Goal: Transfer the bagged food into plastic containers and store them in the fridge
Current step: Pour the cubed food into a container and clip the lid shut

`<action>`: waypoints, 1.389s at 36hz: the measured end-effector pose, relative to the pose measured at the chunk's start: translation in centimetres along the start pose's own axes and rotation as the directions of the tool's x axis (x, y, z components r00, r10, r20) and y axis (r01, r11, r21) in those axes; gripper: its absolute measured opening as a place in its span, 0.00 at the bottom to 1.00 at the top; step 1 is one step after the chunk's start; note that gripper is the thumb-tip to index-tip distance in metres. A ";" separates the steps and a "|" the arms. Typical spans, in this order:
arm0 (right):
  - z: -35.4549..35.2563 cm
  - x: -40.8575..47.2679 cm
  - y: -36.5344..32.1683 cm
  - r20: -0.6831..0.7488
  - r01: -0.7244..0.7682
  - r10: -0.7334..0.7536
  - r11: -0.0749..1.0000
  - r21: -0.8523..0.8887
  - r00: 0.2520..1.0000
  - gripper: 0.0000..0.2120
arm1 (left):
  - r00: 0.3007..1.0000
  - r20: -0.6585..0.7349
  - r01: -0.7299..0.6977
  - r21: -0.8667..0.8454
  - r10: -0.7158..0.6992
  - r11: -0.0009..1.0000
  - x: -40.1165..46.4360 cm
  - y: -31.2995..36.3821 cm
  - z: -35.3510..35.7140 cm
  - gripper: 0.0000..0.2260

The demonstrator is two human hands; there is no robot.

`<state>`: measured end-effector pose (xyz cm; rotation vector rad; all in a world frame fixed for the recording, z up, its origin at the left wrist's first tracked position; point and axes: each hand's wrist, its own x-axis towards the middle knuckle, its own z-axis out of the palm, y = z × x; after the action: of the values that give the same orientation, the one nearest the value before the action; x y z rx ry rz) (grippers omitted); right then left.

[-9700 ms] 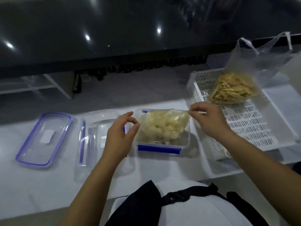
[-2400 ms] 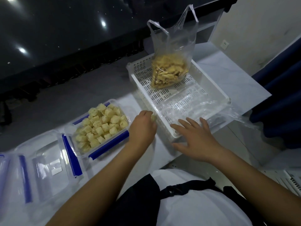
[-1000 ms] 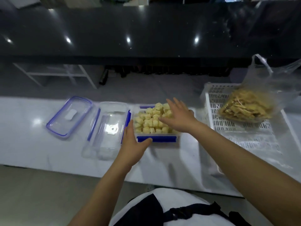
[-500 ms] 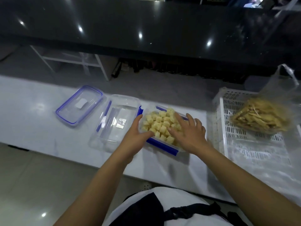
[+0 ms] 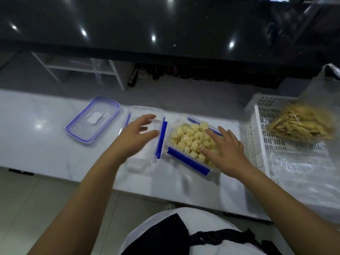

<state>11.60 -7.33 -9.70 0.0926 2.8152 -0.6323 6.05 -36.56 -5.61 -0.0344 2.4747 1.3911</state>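
Observation:
A clear container with blue clips (image 5: 187, 160) sits on the white counter, filled with pale yellow food cubes (image 5: 189, 138). My right hand (image 5: 223, 150) lies flat with spread fingers over its right side, touching the food. My left hand (image 5: 137, 135) hovers open, fingers spread, above an empty clear container (image 5: 147, 115) just left of the full one. A blue-rimmed lid (image 5: 93, 120) lies further left. A clear bag of yellow strips (image 5: 301, 124) rests in the white slotted basket (image 5: 261, 116) at the right.
An empty clear plastic bag (image 5: 303, 170) lies flat in the basket's near part. The counter's front edge (image 5: 55, 173) runs close to my body, with tiled floor below. A dark glossy surface (image 5: 165, 24) rises beyond the counter.
My left hand has left the full container's left edge and moved left over the empty container. My right hand stays on the food.

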 end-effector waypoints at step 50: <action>1.7 0.1 -14.2 -0.200 0.205 -0.132 0.890 0.408 0.971 0.40 | 0.990 -0.085 0.118 0.080 -0.112 0.990 1.0 -9.1 -15.4 0.50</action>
<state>10.25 -20.92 -5.38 -0.0232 2.8077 -1.3361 2.79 -54.20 -5.92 -0.2149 2.5502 1.2592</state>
